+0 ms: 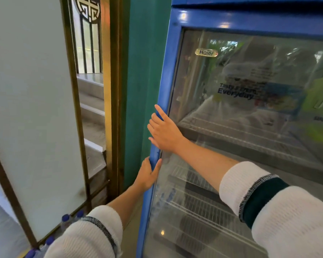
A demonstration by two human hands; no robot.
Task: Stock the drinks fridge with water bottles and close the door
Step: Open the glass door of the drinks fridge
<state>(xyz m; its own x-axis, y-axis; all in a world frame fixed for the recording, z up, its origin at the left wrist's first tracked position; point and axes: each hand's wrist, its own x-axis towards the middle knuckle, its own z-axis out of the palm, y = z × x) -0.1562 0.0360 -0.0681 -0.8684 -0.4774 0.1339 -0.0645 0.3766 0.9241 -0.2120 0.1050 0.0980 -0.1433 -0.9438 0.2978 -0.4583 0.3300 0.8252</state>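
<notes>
While left hand (147, 174) grips upright blue door (161, 101) edge, right hand (163, 130) flat, seemingly shut.

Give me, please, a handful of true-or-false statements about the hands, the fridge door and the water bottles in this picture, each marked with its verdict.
1. The left hand grips the blue edge of the fridge door. True.
2. The right hand holds a water bottle. False: its fingers lie straight against the door edge, holding nothing.
3. The water bottles stand on the floor, left of the fridge. True.
4. The door frame is red. False: it is blue.
5. The right hand is higher on the door than the left. True.
</notes>
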